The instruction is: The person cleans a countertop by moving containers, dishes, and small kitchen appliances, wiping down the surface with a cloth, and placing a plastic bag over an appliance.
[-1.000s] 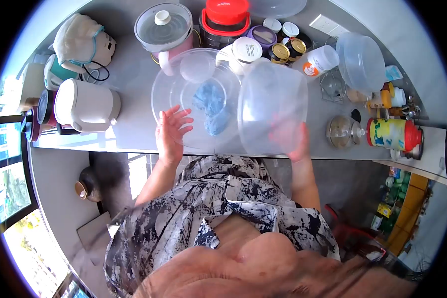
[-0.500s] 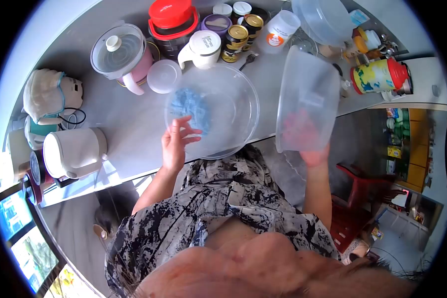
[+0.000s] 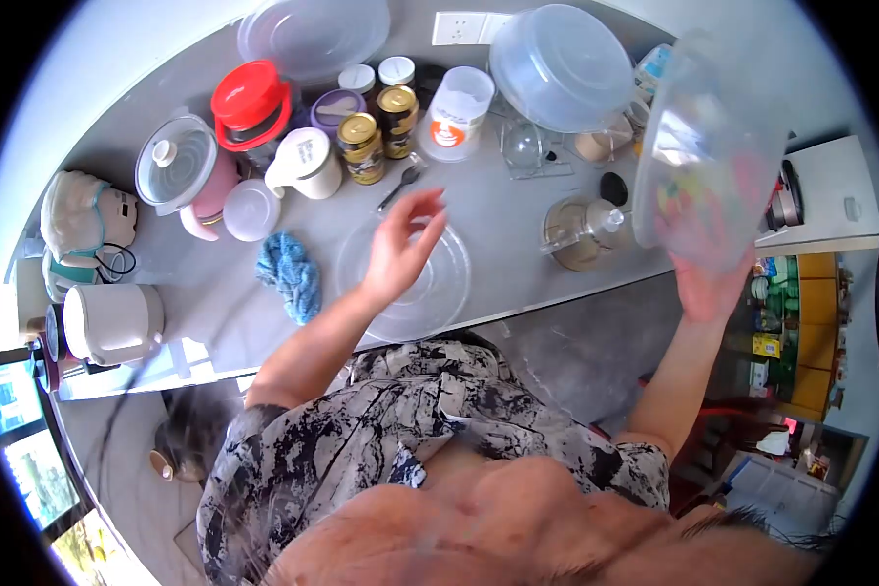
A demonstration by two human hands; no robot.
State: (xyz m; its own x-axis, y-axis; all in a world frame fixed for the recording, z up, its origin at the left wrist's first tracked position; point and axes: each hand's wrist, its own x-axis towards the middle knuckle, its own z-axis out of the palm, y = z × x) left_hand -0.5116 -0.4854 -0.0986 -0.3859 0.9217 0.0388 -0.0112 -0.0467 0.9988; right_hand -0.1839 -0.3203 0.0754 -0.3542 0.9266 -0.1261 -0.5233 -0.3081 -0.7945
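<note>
My right hand (image 3: 708,278) is raised at the right, gripping a large clear plastic tub (image 3: 698,127) held tilted up on its side. Its fingers show blurred through the clear wall. Over the counter, my left hand (image 3: 405,244) is open, with its fingers apart and slightly bent and nothing in it. Below that hand lies a clear round plastic piece (image 3: 444,298), a lid or shallow dish, near the counter's front edge. To its left is a crumpled blue cloth (image 3: 290,278). A fork (image 3: 401,188) lies just beyond my left fingertips.
Along the back stand a pink pot (image 3: 188,166), a red-lidded container (image 3: 252,103), a white jug (image 3: 305,164), gold-topped cans (image 3: 361,148), a frosted cup (image 3: 456,114) and a big clear basin (image 3: 562,68). A glass vessel (image 3: 578,234) sits near the right front edge.
My right hand has carried the tub further right and up. My left hand has moved away from the blue cloth, which now lies beside the round clear piece. The view has turned right.
</note>
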